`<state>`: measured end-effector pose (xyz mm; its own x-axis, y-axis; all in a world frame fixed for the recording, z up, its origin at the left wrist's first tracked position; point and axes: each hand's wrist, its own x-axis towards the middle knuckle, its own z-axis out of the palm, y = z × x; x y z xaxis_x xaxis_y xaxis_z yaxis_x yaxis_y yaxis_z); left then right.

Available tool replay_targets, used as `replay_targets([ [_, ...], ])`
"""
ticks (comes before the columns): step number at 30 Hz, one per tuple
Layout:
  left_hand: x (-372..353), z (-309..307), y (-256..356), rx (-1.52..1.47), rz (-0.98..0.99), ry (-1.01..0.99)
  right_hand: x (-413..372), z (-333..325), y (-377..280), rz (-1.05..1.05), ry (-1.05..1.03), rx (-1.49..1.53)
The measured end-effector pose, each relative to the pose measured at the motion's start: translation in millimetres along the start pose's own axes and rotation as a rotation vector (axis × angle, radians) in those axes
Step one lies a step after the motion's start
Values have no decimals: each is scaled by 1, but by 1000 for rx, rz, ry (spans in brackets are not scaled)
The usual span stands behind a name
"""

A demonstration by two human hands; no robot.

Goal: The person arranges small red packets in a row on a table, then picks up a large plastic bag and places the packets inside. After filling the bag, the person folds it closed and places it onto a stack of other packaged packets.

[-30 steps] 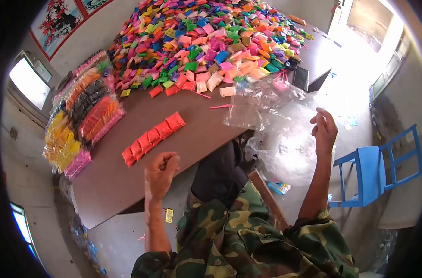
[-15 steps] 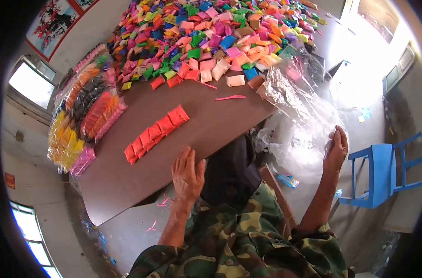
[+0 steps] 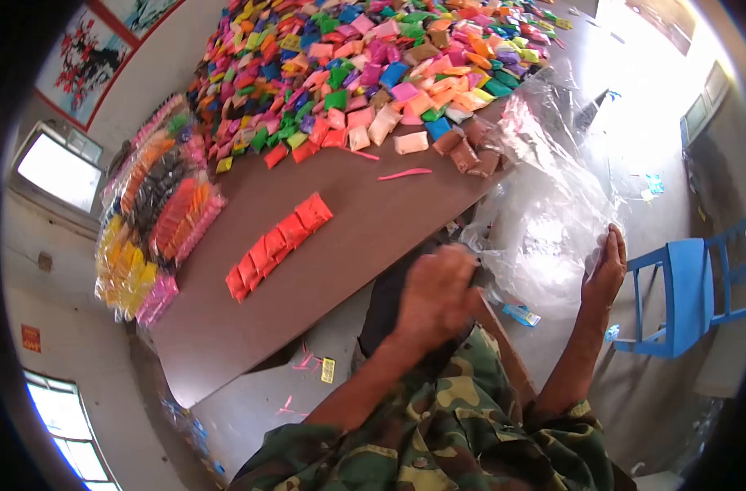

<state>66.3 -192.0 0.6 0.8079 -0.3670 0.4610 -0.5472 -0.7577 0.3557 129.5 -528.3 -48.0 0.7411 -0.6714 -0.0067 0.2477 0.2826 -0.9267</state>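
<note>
My right hand [image 3: 605, 268] is closed on the edge of a large clear plastic bag [image 3: 545, 237] that hangs off the table's right corner. Blurred by motion, my left hand [image 3: 438, 296] is in the air above my lap, between the table edge and the bag; how its fingers are set cannot be made out. A row of red packets [image 3: 279, 244] lies on the brown table [image 3: 217, 327]. Several brown packets [image 3: 468, 149] sit at the table's right edge, beside the bag's upper part.
A big heap of small coloured packets [image 3: 340, 74] covers the far side of the table. Bagged rows of packets [image 3: 156, 221] are stacked at the left. Two pink strips [image 3: 404, 174] lie near the heap. A blue chair [image 3: 685, 295] stands on the right.
My left hand has left the table edge and moved right, towards the bag. The bag's upper part has shifted right, uncovering more brown packets. My right hand still holds the bag.
</note>
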Motion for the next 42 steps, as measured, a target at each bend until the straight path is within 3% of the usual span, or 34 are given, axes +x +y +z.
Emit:
replay_targets([
  [2,-17,-22,-32,292,-116,86,-3,-7,8,7,7,7],
  [4,-40,-40,-60,369,-236,54,-4,-14,26,10,2,14],
  [7,-53,-21,-49,478,-257,21,-14,-2,31,145,41,162],
  [8,-43,-17,-40,372,-260,30,-16,6,31,155,47,171],
  [11,-15,-1,-5,164,98,-216,-16,11,32,154,-15,140],
  [13,-18,-1,-1,110,24,-133,-15,18,21,184,-23,143],
  [15,-17,-4,-11,127,-30,-52,-12,13,24,78,-47,52],
  [19,3,-29,-84,258,-158,186,-17,9,27,103,-10,74],
  [22,31,-2,-110,416,-224,147,-26,4,44,-210,-96,-350],
  [24,48,20,-54,323,-130,138,-26,-2,53,-417,-120,-564],
  [26,42,40,-11,-24,126,-197,-31,15,24,178,17,118],
  [28,16,63,25,-158,251,-223,-27,11,19,204,-5,157],
  [29,22,55,24,-126,203,-193,-25,7,18,220,-18,175],
  [31,31,21,11,-63,96,-145,-25,1,19,102,-33,15],
  [33,23,-2,-29,49,-3,23,-22,2,25,-368,-225,-576],
  [34,17,-15,-48,114,-75,46,-22,2,27,-633,-224,-809],
  [36,-1,-30,-68,248,-181,65,-26,21,37,-557,-237,-656],
  [38,-27,-32,-68,359,-241,45,-29,35,46,-279,-221,-317],
  [41,-50,-50,-30,239,-105,-83,-42,69,38,133,-206,70],
  [42,-57,-50,-28,185,-150,-29,-49,86,31,254,-191,184],
])
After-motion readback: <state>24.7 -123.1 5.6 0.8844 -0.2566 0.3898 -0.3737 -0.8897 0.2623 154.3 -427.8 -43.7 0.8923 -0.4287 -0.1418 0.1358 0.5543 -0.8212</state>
